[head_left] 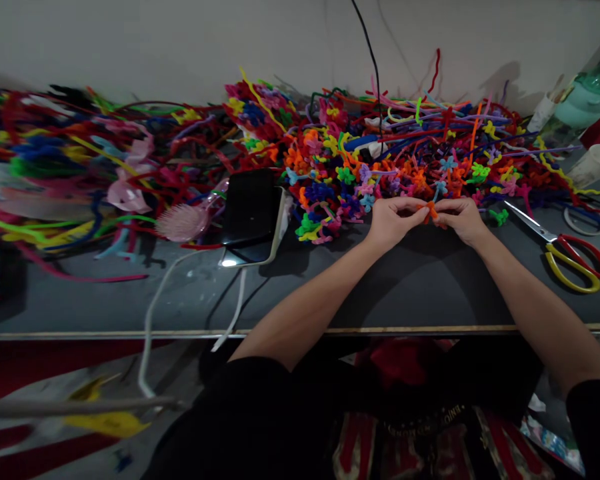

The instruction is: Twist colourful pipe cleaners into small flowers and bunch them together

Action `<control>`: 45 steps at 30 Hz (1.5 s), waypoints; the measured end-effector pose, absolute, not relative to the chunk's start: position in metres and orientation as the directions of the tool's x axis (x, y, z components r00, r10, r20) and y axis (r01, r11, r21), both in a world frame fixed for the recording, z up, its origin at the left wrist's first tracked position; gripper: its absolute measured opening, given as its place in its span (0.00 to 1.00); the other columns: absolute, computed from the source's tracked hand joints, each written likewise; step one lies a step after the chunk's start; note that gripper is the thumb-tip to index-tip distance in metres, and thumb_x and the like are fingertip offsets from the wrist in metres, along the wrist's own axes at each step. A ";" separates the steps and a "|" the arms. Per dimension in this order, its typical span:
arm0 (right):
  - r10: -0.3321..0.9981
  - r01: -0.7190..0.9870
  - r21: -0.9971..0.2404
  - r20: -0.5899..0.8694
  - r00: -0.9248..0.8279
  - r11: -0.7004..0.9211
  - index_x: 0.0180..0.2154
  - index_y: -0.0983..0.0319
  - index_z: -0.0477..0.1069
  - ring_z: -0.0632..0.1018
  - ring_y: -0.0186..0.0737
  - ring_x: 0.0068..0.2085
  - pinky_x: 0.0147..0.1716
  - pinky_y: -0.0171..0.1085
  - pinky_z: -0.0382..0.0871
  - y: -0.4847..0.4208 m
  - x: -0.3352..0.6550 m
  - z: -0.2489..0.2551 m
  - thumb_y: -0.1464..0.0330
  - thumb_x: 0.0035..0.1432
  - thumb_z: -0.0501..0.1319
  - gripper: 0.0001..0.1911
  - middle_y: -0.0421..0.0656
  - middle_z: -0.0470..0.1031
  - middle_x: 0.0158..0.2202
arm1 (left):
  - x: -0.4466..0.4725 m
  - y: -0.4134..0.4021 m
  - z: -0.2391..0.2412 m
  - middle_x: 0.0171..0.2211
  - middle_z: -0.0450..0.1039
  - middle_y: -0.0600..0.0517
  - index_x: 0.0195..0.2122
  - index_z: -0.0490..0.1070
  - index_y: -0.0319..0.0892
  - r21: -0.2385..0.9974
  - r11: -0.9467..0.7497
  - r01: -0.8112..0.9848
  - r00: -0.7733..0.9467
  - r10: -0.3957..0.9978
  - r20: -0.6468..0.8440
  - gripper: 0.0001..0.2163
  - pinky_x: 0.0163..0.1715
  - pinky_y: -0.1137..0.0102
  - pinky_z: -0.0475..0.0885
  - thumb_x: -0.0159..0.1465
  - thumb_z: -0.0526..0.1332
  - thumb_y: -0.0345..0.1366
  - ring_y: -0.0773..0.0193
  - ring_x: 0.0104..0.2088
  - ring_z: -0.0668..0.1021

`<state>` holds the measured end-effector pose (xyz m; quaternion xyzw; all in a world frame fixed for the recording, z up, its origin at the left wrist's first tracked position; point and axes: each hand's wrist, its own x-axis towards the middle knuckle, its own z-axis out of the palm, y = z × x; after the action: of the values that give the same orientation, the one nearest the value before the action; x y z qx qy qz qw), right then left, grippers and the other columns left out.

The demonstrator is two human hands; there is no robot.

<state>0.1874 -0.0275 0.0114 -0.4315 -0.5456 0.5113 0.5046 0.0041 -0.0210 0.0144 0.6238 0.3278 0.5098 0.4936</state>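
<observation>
1. The orange pipe-cleaner piece (431, 212) sits between the two hands, just above the dark table (430, 293); it lies at the near edge of the heap of coloured pipe cleaners (380, 153), with its ends disappearing under the fingertips on either side.
2. The left hand (393, 220) has its fingers curled in and pressed together, thumb and forefinger pinching the left end of the orange piece; the right hand (463, 219) mirrors it, fingers bunched and pinching the right end; whether the piece is straight or twisted cannot be told, it is too small.
3. Both hands meet knuckle to knuckle, backs turned up towards the camera; the forearms run in from the lower edge and converge on the piece, bare below black sleeves, wrists low over the table.
4. The scissors (575, 260) with yellow and red handles lie to the right of the right hand, apart from it; a dark phone (250, 217) lies well to the left of the left hand, with a white cable (150, 320) trailing off the table's front edge.
</observation>
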 end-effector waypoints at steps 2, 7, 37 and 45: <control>0.986 -0.057 -0.992 0.119 -0.114 0.113 0.26 0.60 0.82 0.71 0.29 0.21 0.19 0.31 0.61 -0.028 0.187 0.012 0.63 0.36 0.76 0.12 0.38 0.76 0.21 | 0.004 -0.021 0.014 0.30 0.82 0.47 0.36 0.81 0.37 0.949 -0.302 -0.094 0.283 0.905 0.317 0.12 0.34 0.68 0.80 0.56 0.69 0.41 0.63 0.30 0.83; 0.985 -0.035 -0.994 0.105 -0.138 0.101 0.26 0.61 0.82 0.71 0.29 0.21 0.19 0.31 0.63 -0.029 0.188 0.014 0.60 0.34 0.77 0.15 0.38 0.75 0.20 | 0.004 -0.021 0.014 0.29 0.82 0.48 0.35 0.80 0.37 0.927 -0.372 -0.053 0.294 0.881 0.371 0.10 0.31 0.72 0.78 0.57 0.68 0.39 0.66 0.28 0.81; 0.884 0.293 -0.838 0.464 -0.060 0.460 0.31 0.56 0.81 0.78 0.40 0.42 0.47 0.43 0.72 -0.032 0.183 0.014 0.53 0.48 0.71 0.14 0.43 0.78 0.38 | 0.000 -0.013 0.010 0.37 0.81 0.48 0.38 0.77 0.41 0.762 -0.579 0.290 0.267 0.814 0.517 0.06 0.39 0.70 0.74 0.63 0.63 0.35 0.64 0.37 0.81; 0.921 0.301 -0.876 0.390 -0.017 0.377 0.28 0.57 0.80 0.76 0.37 0.33 0.34 0.39 0.70 -0.035 0.179 0.014 0.52 0.44 0.73 0.16 0.43 0.78 0.35 | 0.007 -0.017 0.004 0.33 0.80 0.50 0.36 0.77 0.40 0.920 -0.380 0.096 0.147 0.920 0.365 0.06 0.33 0.73 0.73 0.59 0.67 0.36 0.68 0.31 0.79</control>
<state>0.1786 -0.0346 0.0137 -0.4717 -0.6476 0.2985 0.5187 0.0072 -0.0168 0.0040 0.6462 0.3929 0.5219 0.3945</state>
